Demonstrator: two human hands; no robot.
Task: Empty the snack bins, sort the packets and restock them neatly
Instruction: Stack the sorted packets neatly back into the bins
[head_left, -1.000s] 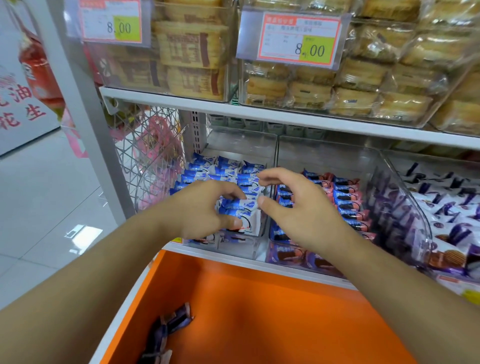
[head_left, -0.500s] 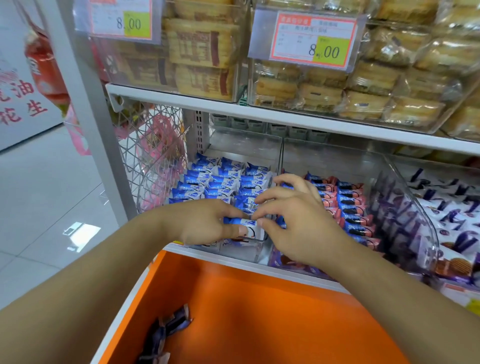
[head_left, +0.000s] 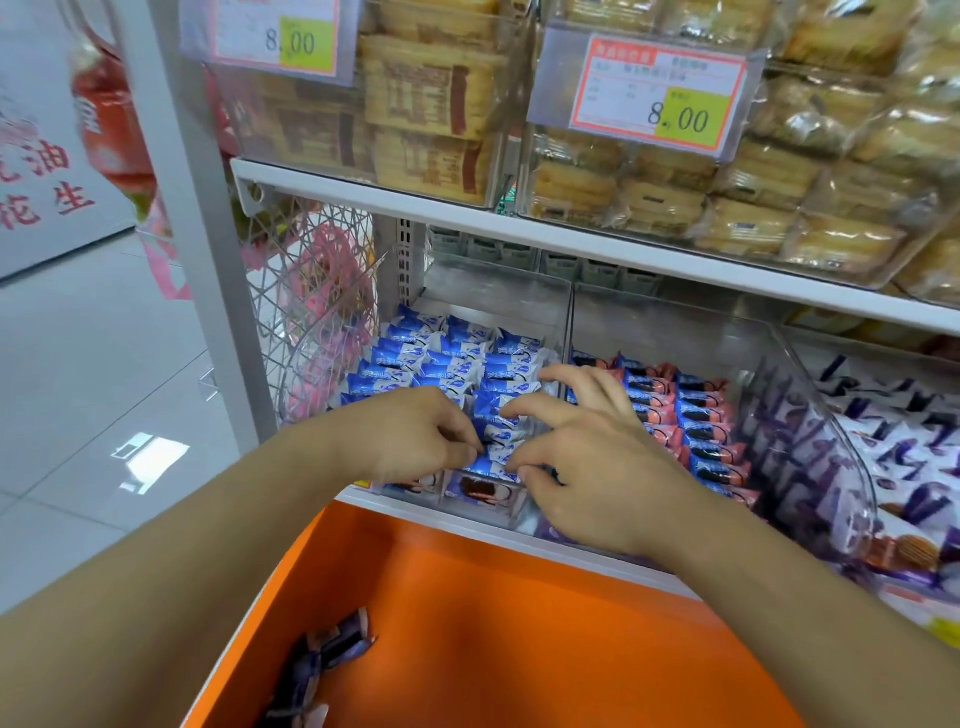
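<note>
Blue and white snack packets (head_left: 447, 358) lie in neat rows in the left clear bin (head_left: 498, 291) on the lower shelf. My left hand (head_left: 410, 436) and my right hand (head_left: 587, 467) meet over the bin's front row. Together their fingertips pinch one blue and white packet (head_left: 493, 460) from both ends. The neighbouring clear bin (head_left: 675, 332) holds rows of pink and blue packets (head_left: 696, 415). My right hand hides that bin's front left corner.
Purple and white packets (head_left: 904, 457) fill a bin at the right. An orange bin (head_left: 493, 623) lies below the shelf, a few dark blue packets (head_left: 322, 660) in its near left corner. Above, clear bins hold cakes (head_left: 727, 208) behind price tags (head_left: 660, 93). A wire rack (head_left: 311, 312) stands left.
Both hands have drawn together at the front of the blue packet bin and closed their fingertips on one packet. The view has shifted slightly closer.
</note>
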